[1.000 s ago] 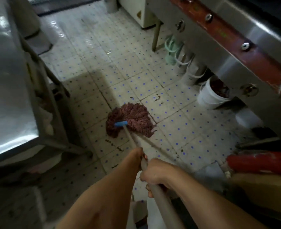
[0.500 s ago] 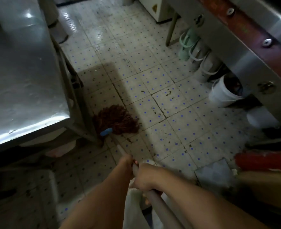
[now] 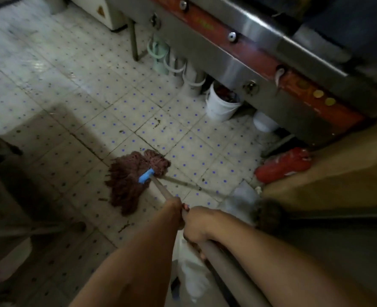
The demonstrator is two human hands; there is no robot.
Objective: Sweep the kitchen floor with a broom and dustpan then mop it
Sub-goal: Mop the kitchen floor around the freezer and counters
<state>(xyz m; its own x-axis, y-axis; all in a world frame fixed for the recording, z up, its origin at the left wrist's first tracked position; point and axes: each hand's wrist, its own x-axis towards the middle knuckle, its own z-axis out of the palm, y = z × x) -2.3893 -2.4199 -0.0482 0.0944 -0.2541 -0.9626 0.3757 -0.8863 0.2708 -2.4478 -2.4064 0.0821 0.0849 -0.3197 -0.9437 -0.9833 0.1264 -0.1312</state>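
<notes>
Mopping stage from the look of it. Both hands are wrapped around the mop handle (image 3: pixel 161 189), one right behind the other. The left hand (image 3: pixel 174 209) is further down the shaft, fingers curled round it; the right hand (image 3: pixel 196 224) grips just behind, touching or nearly touching the left. No broom or dustpan that I can pick out.

The mop head (image 3: pixel 132 178) lies flat on the tiled floor (image 3: pixel 107 89) just ahead of the left hand and a bit to its left, strands fanned toward the person's near side, with the blue collar (image 3: pixel 146 175) where head meets handle.

What could go wrong, as I see it:

- The tiles well ahead of the hands look shiny — probably wet — so a foot could slip stepping onto them.
- Dark bits sit in the grout lines near the mop head. A damp mop may smear them instead of lifting them.
- The white bucket (image 3: pixel 220 107) stands ahead and to the right of the right hand, under the steel counter (image 3: pixel 234 69). A wide swing that way could knock it, and it seems to have something dark inside.
- The red object (image 3: pixel 282 166) on the floor off to the right is also within reach of a sloppy stroke — can't tell what it is, it's blurred.
</notes>
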